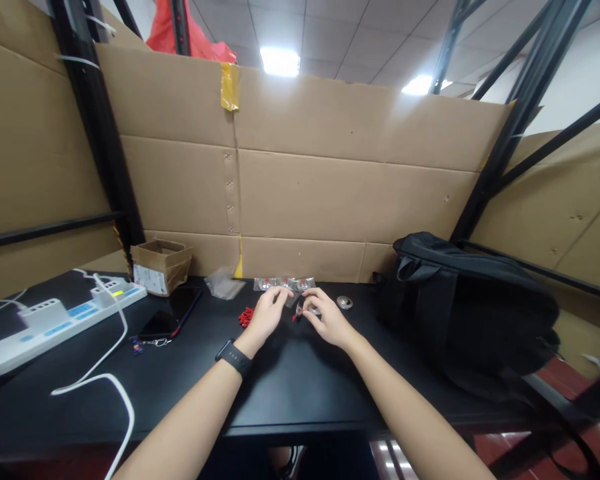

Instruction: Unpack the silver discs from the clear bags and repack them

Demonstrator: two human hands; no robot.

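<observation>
On the black table, my left hand (269,313) is closed, its fingertips pinched at the left end of something small and dark. My right hand (327,316) is closed too, thumb and fingers pressed round a small piece with a red tip (295,318). What exactly lies between the fingers is too small to make out. A pile of small red parts (246,317) sits just left of my left hand. Behind both hands lies a row of clear packets (266,284) with round metal pieces inside. To the right of my right hand is a round metal piece (345,303).
A black bag (470,307) stands on the right. At the left are a white power strip (60,325) with white cables, a dark tablet (173,313), a keychain (153,343), a small open cardboard box (163,267) and clear plastic bags (224,284). Cardboard walls (305,193) rise behind.
</observation>
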